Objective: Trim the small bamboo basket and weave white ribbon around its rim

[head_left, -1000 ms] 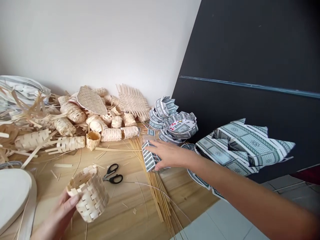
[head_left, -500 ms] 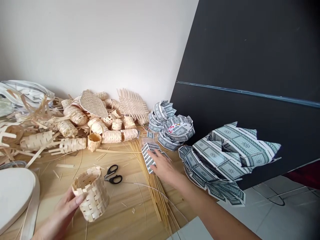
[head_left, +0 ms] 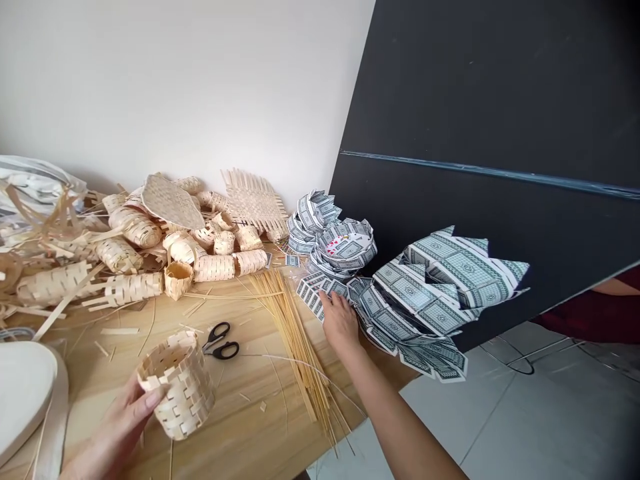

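Observation:
A small woven basket (head_left: 187,393) of pale strips is tilted in my left hand (head_left: 131,417), its thumb on the outer wall and the other fingers hidden behind. My right hand (head_left: 341,323) rests its spread fingers on a flat folded-card piece (head_left: 313,293) with a grey-green pattern. Left of that piece lies a bundle of thin yellow strips (head_left: 295,353). Black-handled scissors (head_left: 223,341) lie just right of the basket.
Many woven pale tubes (head_left: 134,288) are heaped at the back left, with a woven mat (head_left: 255,203) against the wall. Folded-card bowls (head_left: 347,247) and a larger card stack (head_left: 425,300) stand at the right. A white roll (head_left: 25,393) lies at the left edge.
The folded-card piece has moved right, off the yellow strips, with my right hand on it. My left hand still holds the basket. The view has shifted slightly.

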### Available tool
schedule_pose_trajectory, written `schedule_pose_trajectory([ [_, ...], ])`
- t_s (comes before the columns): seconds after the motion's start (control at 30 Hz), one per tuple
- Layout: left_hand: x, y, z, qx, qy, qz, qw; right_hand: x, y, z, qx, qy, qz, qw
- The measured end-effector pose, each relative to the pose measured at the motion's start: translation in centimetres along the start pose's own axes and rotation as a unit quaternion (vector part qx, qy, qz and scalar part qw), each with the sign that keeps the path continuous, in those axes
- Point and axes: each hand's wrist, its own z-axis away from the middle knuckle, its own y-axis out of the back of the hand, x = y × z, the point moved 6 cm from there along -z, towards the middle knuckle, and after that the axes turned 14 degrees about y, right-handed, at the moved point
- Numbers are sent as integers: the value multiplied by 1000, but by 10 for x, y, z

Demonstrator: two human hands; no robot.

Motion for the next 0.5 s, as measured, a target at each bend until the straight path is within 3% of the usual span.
schedule_pose_trajectory([
  [0.17, 0, 9, -7, -1, -15, -8, 1000, 2, 0, -4, 13, -8, -9, 1000],
  [0.33, 2, 6, -5, -23, -21, 0, 1000, 2, 0, -8, 53, -23, -38, 998],
  [0.5, 7, 3, -4, -40, -45, -7, 998, -17, 1, 17, 81, 56, -115, 988],
])
